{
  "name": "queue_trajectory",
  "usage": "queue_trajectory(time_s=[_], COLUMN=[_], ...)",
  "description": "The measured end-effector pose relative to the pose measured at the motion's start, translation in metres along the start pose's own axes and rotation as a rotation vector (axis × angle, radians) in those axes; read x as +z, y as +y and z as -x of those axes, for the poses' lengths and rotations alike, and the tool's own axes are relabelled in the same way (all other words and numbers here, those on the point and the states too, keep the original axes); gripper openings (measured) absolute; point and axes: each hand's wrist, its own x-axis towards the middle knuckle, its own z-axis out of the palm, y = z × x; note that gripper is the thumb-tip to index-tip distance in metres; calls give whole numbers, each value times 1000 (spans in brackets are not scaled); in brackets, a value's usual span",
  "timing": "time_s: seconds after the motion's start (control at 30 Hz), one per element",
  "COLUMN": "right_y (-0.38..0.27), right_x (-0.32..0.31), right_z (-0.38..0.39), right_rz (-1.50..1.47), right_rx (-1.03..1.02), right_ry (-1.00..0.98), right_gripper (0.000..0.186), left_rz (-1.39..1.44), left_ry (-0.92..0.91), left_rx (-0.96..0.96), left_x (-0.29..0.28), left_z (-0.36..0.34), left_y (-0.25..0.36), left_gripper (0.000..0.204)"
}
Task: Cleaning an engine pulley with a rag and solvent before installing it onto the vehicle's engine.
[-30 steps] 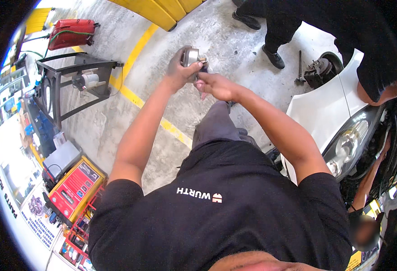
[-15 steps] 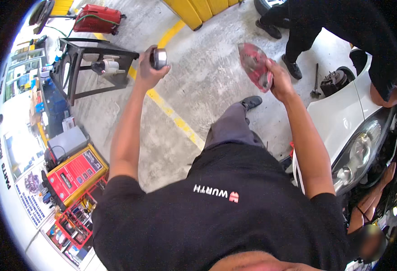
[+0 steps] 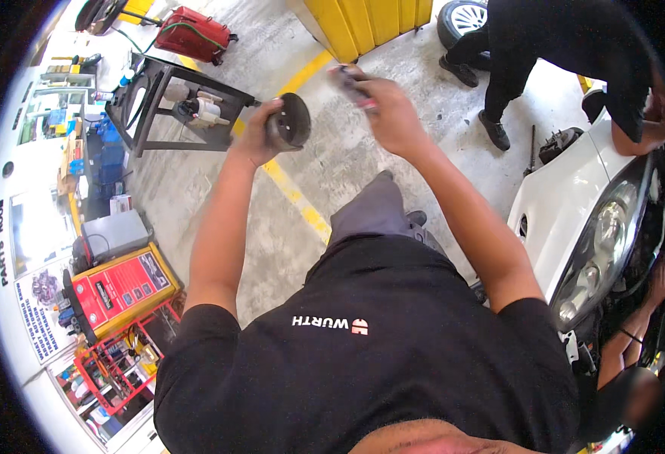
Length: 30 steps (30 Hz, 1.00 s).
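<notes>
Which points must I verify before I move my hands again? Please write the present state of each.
1. Left hand has a grip on the dark grey, round, hollow metal-looking part: ok.
2. Right hand has a grip on the narrow, reddish-and-dark object: ok.
3. What that object is made of: cannot tell, it is blurred.
4. Both hands apart from each other: ok.
5. Left hand free of the black metal-framed stand: cannot tell, they appear close, but depth is unclear.
6. Co-worker in black clothes apart from both hands: ok.
</notes>
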Motion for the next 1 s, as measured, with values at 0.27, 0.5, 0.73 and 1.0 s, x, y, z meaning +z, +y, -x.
queue_trajectory(time_s=[0.27,0.5,0.73,1.0], right_y=[-16,-17,1,-39], right_x=[102,136,92,122], right_z=[-20,-39,-91,-95], right_rz=[386,-770,669,691], right_rx=[32,736,-474,-41], right_ry=[-492,-605,-557,-457], right_gripper=[39,35,22,44], left_rz=[-259,-918,-37,44], left_ry=[51,252,-200,-232], left_rx=[127,881,76,117], left_x=[15,-30,-47,-46], left_z=[-43,-66,-59,-62], left_y=[-2,3,18,53], left_gripper=[45,78,54,44])
